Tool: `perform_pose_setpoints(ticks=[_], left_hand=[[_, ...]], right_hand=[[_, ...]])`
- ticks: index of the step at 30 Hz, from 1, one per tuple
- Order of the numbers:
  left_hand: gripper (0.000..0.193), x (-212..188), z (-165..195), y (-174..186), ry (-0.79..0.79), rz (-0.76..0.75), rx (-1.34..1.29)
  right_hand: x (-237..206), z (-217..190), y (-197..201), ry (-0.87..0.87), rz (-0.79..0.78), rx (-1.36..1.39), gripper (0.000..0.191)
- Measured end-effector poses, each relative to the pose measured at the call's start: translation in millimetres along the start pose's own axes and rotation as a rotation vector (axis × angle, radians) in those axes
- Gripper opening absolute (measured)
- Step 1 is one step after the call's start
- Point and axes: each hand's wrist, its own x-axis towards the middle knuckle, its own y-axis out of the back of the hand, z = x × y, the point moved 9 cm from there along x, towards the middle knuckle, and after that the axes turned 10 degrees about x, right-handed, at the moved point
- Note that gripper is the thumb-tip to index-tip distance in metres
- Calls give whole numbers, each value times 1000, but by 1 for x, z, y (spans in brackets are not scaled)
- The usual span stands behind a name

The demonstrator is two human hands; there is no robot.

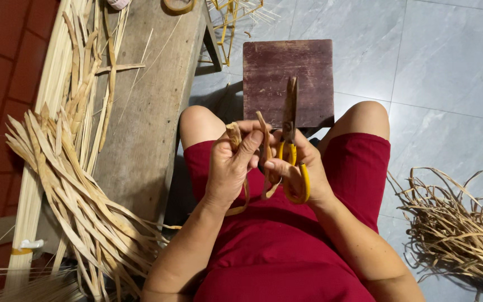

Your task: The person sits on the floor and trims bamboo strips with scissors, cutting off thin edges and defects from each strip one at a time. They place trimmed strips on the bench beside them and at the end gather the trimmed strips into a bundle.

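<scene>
Left hand [231, 168] fingers pinch bamboo strip [234, 136]; right hand [297, 170] grips yellow-handled scissors [290, 145] (blade tips blurred).

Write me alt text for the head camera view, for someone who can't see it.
Seen from above, a seated person in red holds a thin tan bamboo strip in the left hand and yellow-handled scissors in the right hand. A dark wooden stool stands ahead, a wooden bench with cut strips at left, and a tangle of shavings at right.
</scene>
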Motion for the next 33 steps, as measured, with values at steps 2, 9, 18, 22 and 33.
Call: perform_pose_setpoints(ticks=[2, 9, 18, 22, 33], left_hand=[[20, -1, 6, -3, -68, 8, 75], [15, -3, 7, 0, -104, 76, 240], [11, 1, 1, 5, -62, 98, 75], [12, 1, -3, 2, -26, 70, 29], [15, 0, -13, 4, 40, 83, 0]], right_hand=[[-1, -3, 0, 38, 4, -8, 34], [0, -8, 4, 96, -13, -25, 40], [-10, -4, -3, 17, -132, -217, 59], [-10, -4, -3, 40, -123, -369, 61], [-14, 0, 9, 162, -141, -296, 45]])
